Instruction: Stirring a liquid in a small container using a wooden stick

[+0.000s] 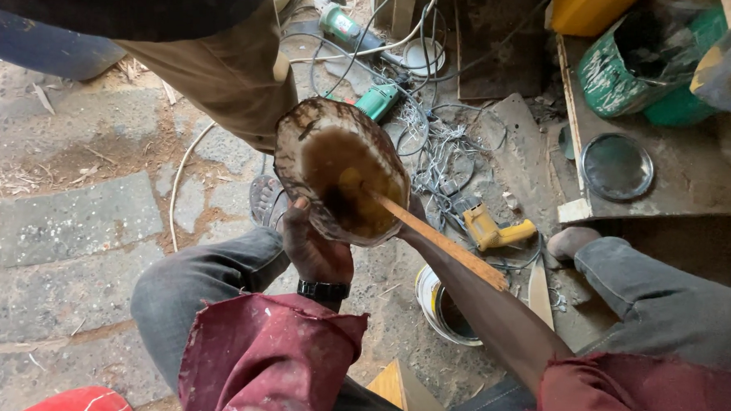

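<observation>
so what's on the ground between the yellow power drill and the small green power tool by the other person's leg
In the head view, a tangle of thin grey wire lies on the ground between the yellow power drill and the small green power tool.

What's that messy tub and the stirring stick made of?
The tub looks like plastic, crusted with dried brown drips, though the coating hides much of it. The stick looks like bare wood: pale orange, flat and unpainted.

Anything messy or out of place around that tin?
The tin in the left hand is caked with dried brown drips down its rim. Behind it, wires lie tangled on the ground among the power tools.
</observation>
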